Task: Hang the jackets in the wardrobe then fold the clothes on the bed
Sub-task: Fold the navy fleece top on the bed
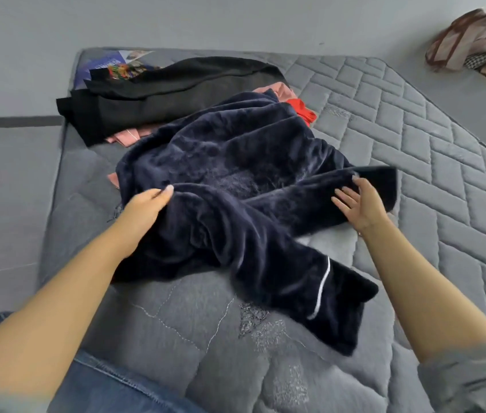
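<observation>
Clearly the navy fleece garment (236,186) is lying rumpled across the middle of the bed (444,162), with a black garment (152,96) and pink clothes (125,135) piled beyond it toward eleven o'clock. The left hand (143,213) is pinching a fold at the garment's nine o'clock edge, while the right hand (358,204) is resting flat with fingers spread on a sleeve at three o'clock. It looks soft, floppy, fairly thick and light, probably best taken by shoulders or hem.
</observation>
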A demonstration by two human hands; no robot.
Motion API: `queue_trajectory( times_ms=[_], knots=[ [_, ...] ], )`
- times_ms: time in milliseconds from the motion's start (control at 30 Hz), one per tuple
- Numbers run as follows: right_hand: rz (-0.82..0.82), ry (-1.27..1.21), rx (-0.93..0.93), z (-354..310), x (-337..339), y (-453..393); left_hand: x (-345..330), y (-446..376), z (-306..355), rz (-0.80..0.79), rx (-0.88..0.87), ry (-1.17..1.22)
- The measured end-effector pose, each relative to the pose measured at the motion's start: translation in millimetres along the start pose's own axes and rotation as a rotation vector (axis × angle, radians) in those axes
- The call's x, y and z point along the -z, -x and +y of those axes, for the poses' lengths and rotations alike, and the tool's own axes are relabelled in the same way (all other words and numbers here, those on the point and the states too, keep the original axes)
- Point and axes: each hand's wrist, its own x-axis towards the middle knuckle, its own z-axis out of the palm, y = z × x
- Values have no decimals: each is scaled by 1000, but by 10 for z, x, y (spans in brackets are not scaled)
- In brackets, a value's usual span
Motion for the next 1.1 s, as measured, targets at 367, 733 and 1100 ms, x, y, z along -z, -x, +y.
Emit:
queue_trajectory(
  times_ms=[367,733,1100],
  knots=[
    [234,80,-87,882,376,-42,-186,798,-890,673,360,320],
    [138,-31,-167,595,-28,-216,-70,621,-969,498,176,572],
    [411,-9,-38,1015,795,671,208,785,-1104,760,106,545]
  ],
)
